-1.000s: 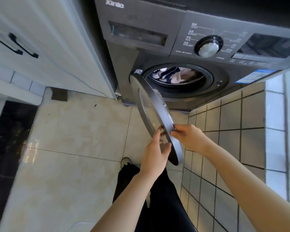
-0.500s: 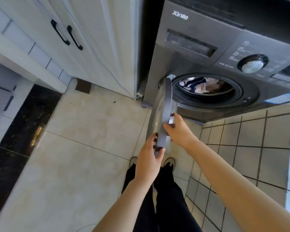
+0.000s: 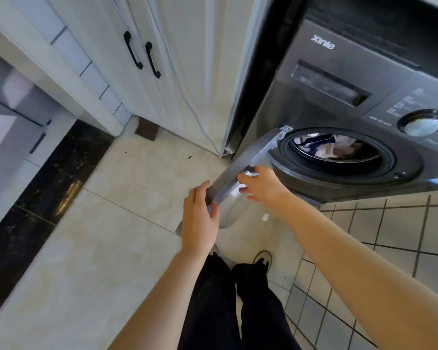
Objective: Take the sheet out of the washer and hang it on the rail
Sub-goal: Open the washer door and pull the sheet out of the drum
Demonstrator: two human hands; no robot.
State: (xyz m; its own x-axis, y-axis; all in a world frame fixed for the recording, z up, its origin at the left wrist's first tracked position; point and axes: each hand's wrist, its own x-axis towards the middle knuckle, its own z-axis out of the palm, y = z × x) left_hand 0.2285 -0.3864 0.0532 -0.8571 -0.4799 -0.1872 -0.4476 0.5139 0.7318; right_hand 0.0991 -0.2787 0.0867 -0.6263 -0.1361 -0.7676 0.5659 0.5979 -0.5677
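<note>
A dark grey front-loading washer (image 3: 339, 92) stands at the upper right with its round door (image 3: 248, 162) swung wide open to the left. Inside the drum lies the sheet (image 3: 321, 146), bunched, white with dark blue stripes. My left hand (image 3: 200, 218) rests flat against the outer edge of the door, fingers extended. My right hand (image 3: 262, 186) touches the door's inner side, fingers spread over its glass bowl. Neither hand touches the sheet. No rail is in view.
White cabinet doors with black handles (image 3: 142, 54) stand left of the washer, with a cable (image 3: 187, 102) running down them. A tiled low wall (image 3: 379, 248) rises on the right. Beige floor tiles (image 3: 99, 236) lie below, with a dark strip (image 3: 48, 188) at left. My legs and shoes (image 3: 238, 299) are below.
The door has swung further open to the left, pushed by both hands. The view has shifted left, so the washer now sits further right.
</note>
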